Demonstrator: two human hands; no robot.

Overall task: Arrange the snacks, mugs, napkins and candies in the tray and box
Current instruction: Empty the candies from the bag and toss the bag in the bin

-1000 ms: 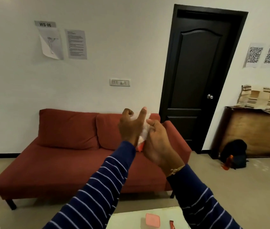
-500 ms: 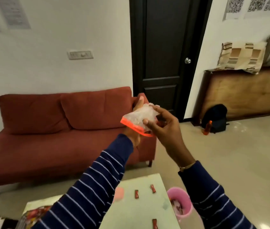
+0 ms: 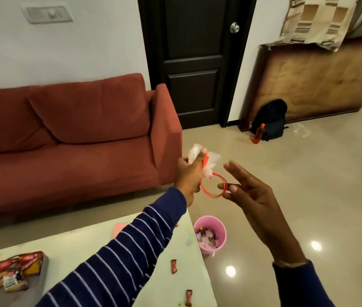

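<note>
My left hand (image 3: 188, 176) is raised over the table's far corner, shut on a crumpled clear plastic bag (image 3: 212, 159) with a red-orange sealing strip. A thin red loop (image 3: 206, 192) of that strip hangs from the bag and reaches the thumb of my right hand (image 3: 255, 196), whose fingers are spread apart. On the pale table (image 3: 175, 291) lie two red wrapped candies (image 3: 173, 266) (image 3: 188, 303). A grey tray (image 3: 42, 278) at the near left holds snack packets (image 3: 18, 269). A pink napkin (image 3: 119, 228) peeks out behind my left sleeve.
A pink bin (image 3: 221, 227) with wrappers inside stands on the floor beside the table's right edge. A red sofa (image 3: 76, 140) is behind the table. Beyond it are a dark door (image 3: 193, 63), a black backpack (image 3: 268, 120) and an orange bottle (image 3: 257, 134).
The view has tilted down and right, so more of the table and the bin shows. My right hand has let go of the bag and opened; the bag is now bunched in my left hand.
</note>
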